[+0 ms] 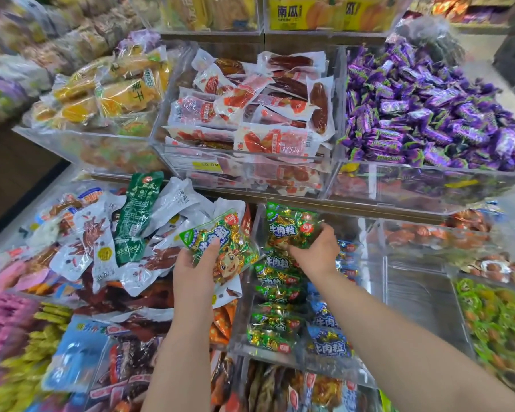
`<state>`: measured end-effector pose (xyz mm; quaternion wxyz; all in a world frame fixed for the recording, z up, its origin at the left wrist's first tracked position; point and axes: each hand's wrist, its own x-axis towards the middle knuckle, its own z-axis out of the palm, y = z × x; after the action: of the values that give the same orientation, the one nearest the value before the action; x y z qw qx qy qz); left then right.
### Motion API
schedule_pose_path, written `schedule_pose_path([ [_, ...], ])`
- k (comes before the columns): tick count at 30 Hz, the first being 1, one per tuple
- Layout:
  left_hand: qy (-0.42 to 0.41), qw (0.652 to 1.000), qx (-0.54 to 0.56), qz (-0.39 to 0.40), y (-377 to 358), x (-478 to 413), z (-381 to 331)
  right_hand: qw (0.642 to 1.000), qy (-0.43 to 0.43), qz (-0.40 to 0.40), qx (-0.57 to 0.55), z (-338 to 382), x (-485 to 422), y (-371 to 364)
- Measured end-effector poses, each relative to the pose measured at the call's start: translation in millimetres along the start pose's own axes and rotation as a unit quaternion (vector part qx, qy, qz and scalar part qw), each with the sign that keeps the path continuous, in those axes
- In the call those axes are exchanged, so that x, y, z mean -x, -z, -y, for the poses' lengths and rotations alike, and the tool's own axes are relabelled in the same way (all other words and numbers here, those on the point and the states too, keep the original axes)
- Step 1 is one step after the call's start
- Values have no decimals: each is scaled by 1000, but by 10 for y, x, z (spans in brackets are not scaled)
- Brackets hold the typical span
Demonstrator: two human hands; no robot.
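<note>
Left bin: mixed packets (101, 242), heaped loose. Left hand (195, 263) grips a green bag (223, 248) by its lower edge, thumb on the front. The bag is tilted and held above that heap, probably a stray that belongs elsewhere.

Right hand (315, 251) clamps a second green bag (292, 230) from below, upright, over the acrylic bin (238, 328). There, matching green bags (275, 281) stand in a row beside blue bags (327, 346).

Judged: sorting by kind. Fingers behind both bags are hidden, so grip depth is uncertain.
</note>
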<state>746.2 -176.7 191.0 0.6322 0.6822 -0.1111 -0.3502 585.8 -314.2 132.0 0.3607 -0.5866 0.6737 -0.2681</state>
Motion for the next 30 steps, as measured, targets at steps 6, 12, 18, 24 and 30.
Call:
schedule_pose_path([
  [6, 17, 1000, 21, 5, 5, 30, 27, 998, 28, -12, 50, -51, 37, -89],
  [12, 24, 998, 6, 57, 36, 77, -13, 992, 61, -37, 105, 69, -127, -173],
  [18, 63, 990, 47, 113, -33, 159, -104, 997, -24, 32, 63, 46, -198, -86],
  [24, 103, 981, 62, 154, -165, 233, -153, 997, -53, 43, -42, -61, 3, 158],
  [30, 101, 959, -36, 264, -296, 276, -149, 909, -61, 254, -326, -135, 432, 514],
])
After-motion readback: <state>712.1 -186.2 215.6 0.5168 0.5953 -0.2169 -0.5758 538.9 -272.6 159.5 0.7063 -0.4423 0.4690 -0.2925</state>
